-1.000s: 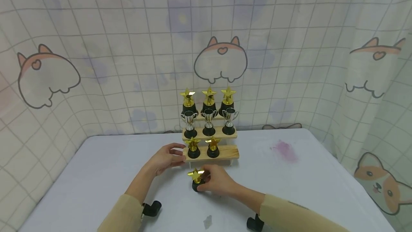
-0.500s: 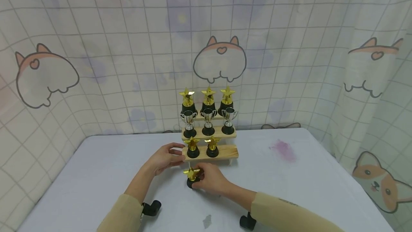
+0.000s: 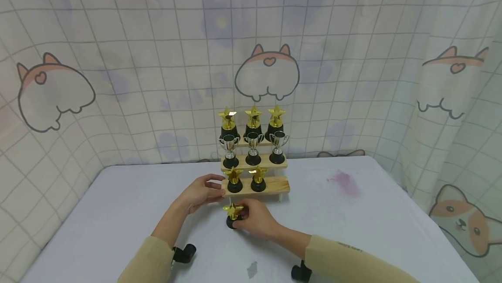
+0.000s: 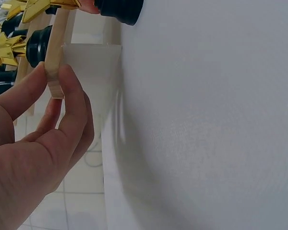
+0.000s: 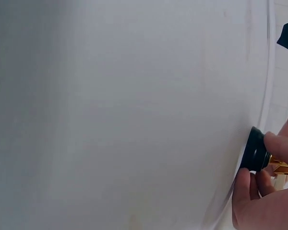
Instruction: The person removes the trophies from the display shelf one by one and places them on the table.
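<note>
A three-tier wooden stand (image 3: pixel 270 185) sits at the back of the table. Its top step carries three gold star trophies (image 3: pixel 252 119), the middle step three silver cups (image 3: pixel 253 147), the bottom step two gold stars (image 3: pixel 246 179). My left hand (image 3: pixel 204 192) pinches the left end of the bottom step (image 4: pixel 54 72) between thumb and fingers. Just in front of the stand, my right hand (image 3: pixel 251 218) grips a gold star trophy (image 3: pixel 233 214) by its black base (image 5: pixel 255 149), which rests on the table.
The white table (image 3: pixel 117 213) has a pink stain (image 3: pixel 345 182) at the right and a small grey mark (image 3: pixel 252 269) near the front. A cat-print grid curtain (image 3: pixel 117 78) closes in the back and sides.
My right hand has slid the gold star trophy a little to the left on the table. The left hand stays on the stand.
</note>
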`<action>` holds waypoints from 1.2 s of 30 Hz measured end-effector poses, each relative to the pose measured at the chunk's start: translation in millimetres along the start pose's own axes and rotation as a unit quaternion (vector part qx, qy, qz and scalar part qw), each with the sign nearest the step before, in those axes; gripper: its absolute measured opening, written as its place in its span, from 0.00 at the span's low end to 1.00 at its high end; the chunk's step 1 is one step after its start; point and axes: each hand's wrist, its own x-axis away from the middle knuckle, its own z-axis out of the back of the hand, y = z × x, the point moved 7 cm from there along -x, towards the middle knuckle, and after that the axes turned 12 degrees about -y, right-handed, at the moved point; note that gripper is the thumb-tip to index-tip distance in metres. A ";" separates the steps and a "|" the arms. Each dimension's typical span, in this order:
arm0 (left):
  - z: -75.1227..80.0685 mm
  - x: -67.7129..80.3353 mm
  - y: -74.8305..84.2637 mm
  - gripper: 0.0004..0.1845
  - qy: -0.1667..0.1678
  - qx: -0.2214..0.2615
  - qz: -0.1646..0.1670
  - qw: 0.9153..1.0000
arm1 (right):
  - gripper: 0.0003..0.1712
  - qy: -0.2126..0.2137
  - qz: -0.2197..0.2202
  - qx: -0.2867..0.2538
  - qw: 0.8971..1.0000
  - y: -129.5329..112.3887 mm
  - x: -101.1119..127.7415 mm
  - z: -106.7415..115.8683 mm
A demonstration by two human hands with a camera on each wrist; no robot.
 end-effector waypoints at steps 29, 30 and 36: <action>0.2 0.2 -0.6 0.26 -0.007 -0.002 0.004 1.000 | 0.19 0.015 0.001 -0.024 1.000 -1.7 5.5 2.3; 0.3 0.1 -0.9 0.26 -0.006 -0.004 0.005 1.000 | 0.19 0.016 0.004 -0.027 1.000 -1.2 7.2 3.7; 0.7 -0.5 -1.7 0.26 0.003 -0.003 0.014 1.000 | 0.17 0.024 0.011 -0.045 0.999 -0.1 18.5 17.5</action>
